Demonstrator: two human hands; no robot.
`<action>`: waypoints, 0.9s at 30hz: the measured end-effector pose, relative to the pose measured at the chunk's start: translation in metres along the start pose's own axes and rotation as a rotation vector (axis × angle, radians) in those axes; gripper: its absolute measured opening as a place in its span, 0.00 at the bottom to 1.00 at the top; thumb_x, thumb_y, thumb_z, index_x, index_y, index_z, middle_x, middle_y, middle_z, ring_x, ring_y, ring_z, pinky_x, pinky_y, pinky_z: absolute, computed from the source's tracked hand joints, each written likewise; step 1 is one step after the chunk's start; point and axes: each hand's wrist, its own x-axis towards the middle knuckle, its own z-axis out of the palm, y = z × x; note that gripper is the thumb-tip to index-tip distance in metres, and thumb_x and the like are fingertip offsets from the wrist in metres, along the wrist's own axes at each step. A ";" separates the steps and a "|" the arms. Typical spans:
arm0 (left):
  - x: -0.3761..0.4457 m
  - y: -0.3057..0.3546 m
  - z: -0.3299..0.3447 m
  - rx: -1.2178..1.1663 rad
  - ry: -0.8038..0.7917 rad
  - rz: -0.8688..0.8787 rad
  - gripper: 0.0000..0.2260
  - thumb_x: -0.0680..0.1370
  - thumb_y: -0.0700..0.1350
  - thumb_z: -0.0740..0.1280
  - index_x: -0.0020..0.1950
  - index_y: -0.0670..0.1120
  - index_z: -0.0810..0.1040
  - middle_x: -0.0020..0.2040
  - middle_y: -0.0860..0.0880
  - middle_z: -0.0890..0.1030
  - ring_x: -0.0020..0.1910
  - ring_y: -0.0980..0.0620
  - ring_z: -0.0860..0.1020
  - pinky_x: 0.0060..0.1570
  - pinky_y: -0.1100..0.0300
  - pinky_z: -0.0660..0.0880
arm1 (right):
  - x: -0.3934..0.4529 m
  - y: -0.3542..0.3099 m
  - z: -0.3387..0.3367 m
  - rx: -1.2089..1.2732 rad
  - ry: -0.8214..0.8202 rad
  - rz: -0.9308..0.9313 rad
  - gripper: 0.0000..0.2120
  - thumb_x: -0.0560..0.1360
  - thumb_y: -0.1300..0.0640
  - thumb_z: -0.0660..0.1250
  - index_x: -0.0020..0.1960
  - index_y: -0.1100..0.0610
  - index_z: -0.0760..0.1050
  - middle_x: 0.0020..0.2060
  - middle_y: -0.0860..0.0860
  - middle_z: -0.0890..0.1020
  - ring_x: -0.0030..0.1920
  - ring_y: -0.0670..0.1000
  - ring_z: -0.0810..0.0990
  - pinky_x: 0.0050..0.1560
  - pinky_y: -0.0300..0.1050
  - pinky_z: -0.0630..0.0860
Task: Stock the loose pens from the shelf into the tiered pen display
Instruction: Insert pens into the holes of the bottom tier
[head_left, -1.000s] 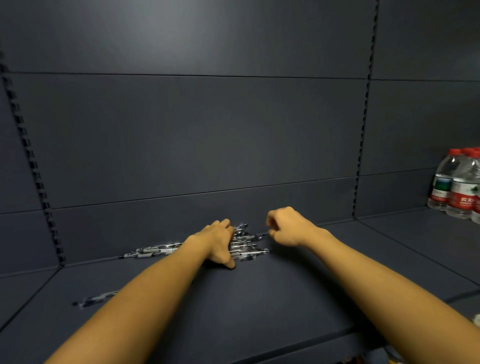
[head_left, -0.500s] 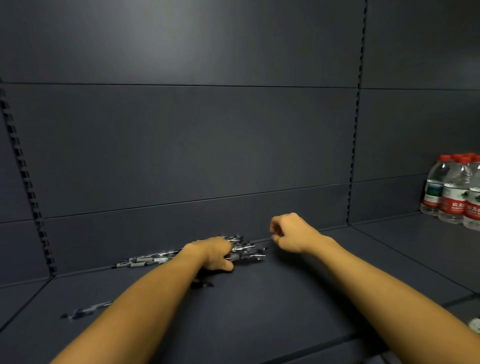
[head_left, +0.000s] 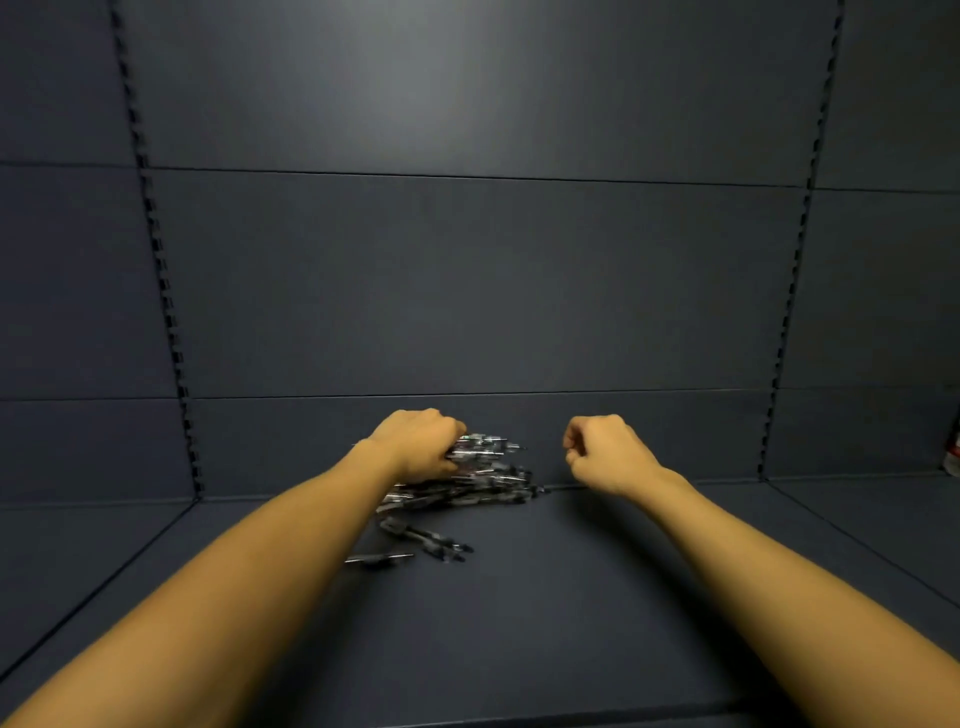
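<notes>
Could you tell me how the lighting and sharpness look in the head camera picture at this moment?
Head view: dim overall, one soft bright patch high on the back panel; the pens under the left hand are smeared by motion blur; the shelf uprights bow from wide-angle distortion; the right hand looks fairly sharp.

Dim overhead light, soft blur (edges bowed by wide-angle lens).

Both bare forearms reach forward side by side. The left hand (head_left: 421, 447) is knuckles-up with its fingers curled down out of sight. Well to its right, the right hand (head_left: 605, 452) is a loose fist, holding nothing.
</notes>
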 end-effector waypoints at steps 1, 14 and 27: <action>-0.010 -0.007 0.000 0.003 -0.003 -0.037 0.14 0.80 0.57 0.67 0.48 0.49 0.70 0.37 0.52 0.69 0.44 0.44 0.75 0.40 0.54 0.66 | 0.004 -0.011 0.004 0.007 -0.011 -0.024 0.06 0.74 0.60 0.63 0.47 0.53 0.77 0.46 0.52 0.81 0.46 0.56 0.80 0.49 0.52 0.82; -0.212 -0.133 -0.005 0.018 -0.088 -0.512 0.06 0.77 0.47 0.68 0.45 0.47 0.73 0.39 0.49 0.75 0.38 0.48 0.74 0.37 0.56 0.69 | 0.004 -0.223 0.085 0.088 -0.158 -0.403 0.08 0.74 0.60 0.63 0.51 0.54 0.78 0.48 0.53 0.82 0.47 0.56 0.81 0.49 0.53 0.82; -0.488 -0.269 -0.022 0.171 -0.173 -0.819 0.11 0.77 0.55 0.68 0.51 0.48 0.77 0.44 0.49 0.76 0.44 0.45 0.78 0.38 0.54 0.71 | -0.070 -0.493 0.157 0.171 -0.235 -0.674 0.05 0.76 0.60 0.64 0.50 0.55 0.77 0.45 0.53 0.81 0.43 0.55 0.80 0.44 0.53 0.82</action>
